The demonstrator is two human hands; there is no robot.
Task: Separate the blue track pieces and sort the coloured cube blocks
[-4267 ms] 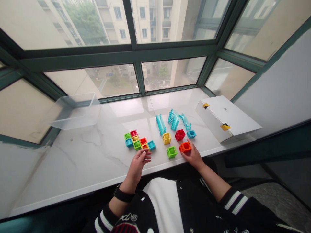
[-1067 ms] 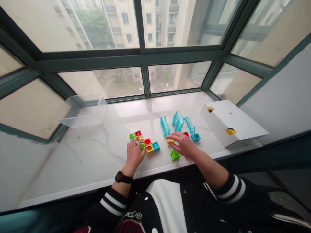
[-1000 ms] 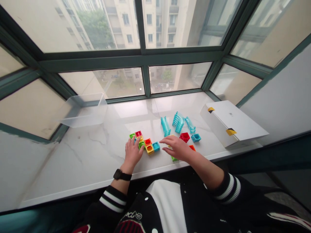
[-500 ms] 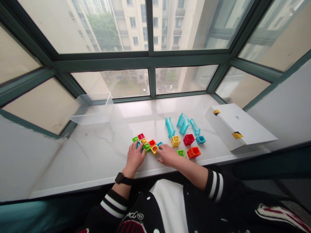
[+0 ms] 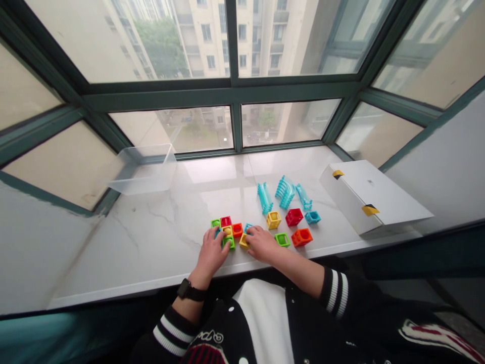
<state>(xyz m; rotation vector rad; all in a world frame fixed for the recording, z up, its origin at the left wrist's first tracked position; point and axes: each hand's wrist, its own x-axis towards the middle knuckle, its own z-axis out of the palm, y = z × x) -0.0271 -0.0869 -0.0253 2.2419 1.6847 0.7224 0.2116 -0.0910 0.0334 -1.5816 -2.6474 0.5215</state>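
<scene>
A joined cluster of coloured cube blocks (image 5: 227, 226) lies near the front edge of the white marble sill (image 5: 159, 237). My left hand (image 5: 212, 253) rests on the cluster's near left side, fingers curled on the green block. My right hand (image 5: 261, 243) presses on its right end, fingers over a yellow and a blue block. Loose cubes stand to the right: yellow (image 5: 273, 220), red (image 5: 294, 217), small blue (image 5: 312, 217), green (image 5: 282, 239) and orange (image 5: 302, 237).
Three turquoise ramp pieces (image 5: 285, 192) stand behind the loose cubes. A white cardboard box (image 5: 369, 194) lies at the right end. A clear plastic tub (image 5: 142, 168) sits at the back left by the window. The sill's front edge is close to my body.
My right hand left the loose cubes on the right and came left onto the cluster. My left hand settled on the cluster too. The cluster has shifted slightly.
</scene>
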